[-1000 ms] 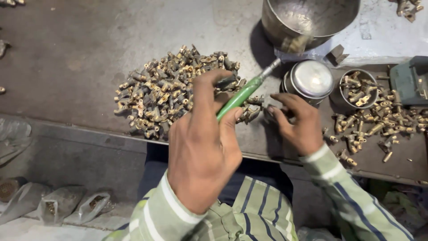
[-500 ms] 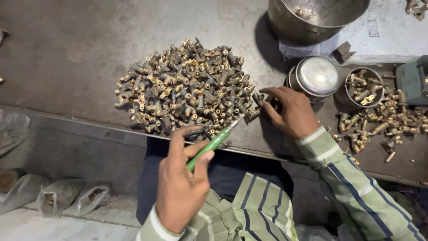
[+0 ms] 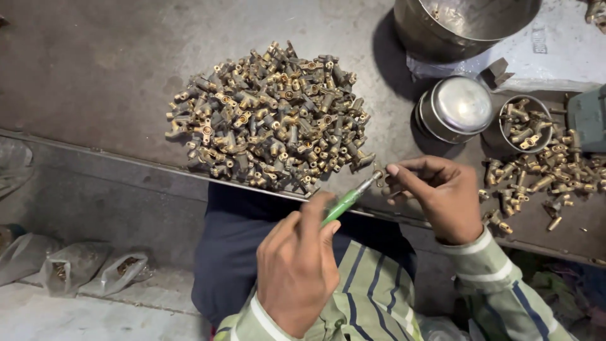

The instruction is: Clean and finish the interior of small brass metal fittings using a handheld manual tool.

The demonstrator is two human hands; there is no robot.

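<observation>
My left hand [image 3: 302, 265] grips a green-handled screwdriver [image 3: 344, 202] whose metal tip points up and right. The tip meets a small brass fitting [image 3: 380, 177] pinched in the fingers of my right hand [image 3: 442, 192], just in front of the bench edge. A large heap of brass fittings [image 3: 271, 120] lies on the grey metal bench [image 3: 95, 69] right behind the hands. Both sleeves are striped green.
A big steel bowl [image 3: 461, 25] stands at the back. A lidded steel tin [image 3: 456, 108] and a small open tin of fittings [image 3: 525, 123] sit to the right, with loose fittings [image 3: 543, 180] scattered beside them. Plastic bags [image 3: 95, 271] lie on the floor at left.
My left hand has come back from over the heap toward my body with the screwdriver. My right hand now holds a fitting at the tool's tip near the bench edge.
</observation>
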